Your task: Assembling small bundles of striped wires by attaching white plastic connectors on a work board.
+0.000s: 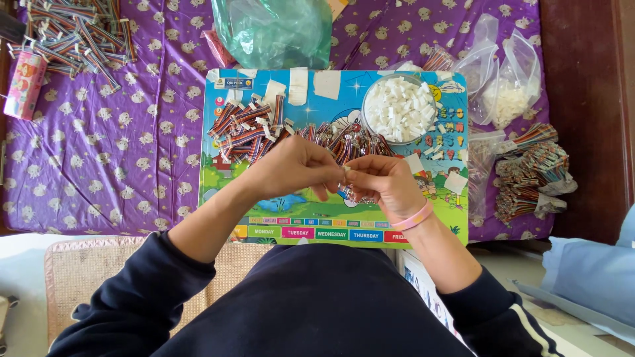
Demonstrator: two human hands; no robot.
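Note:
My left hand (294, 168) and my right hand (380, 182) meet over a colourful cartoon board (218, 178). Both pinch a short striped ribbon cable with a small white connector (345, 170) held between the fingertips. Its lower end hangs under my right hand. A pink band circles my right wrist. Just beyond my hands lie several loose ribbon cables (245, 129) with white ends, spread across the board. A clear round bowl (399, 109) full of small white connectors stands at the board's far right.
The board rests on a purple patterned cloth (112, 145). A heap of ribbon cables (73, 33) lies far left, bundled cables (529, 175) at right, clear plastic bags (506, 76) far right, a green bag (274, 30) behind the board.

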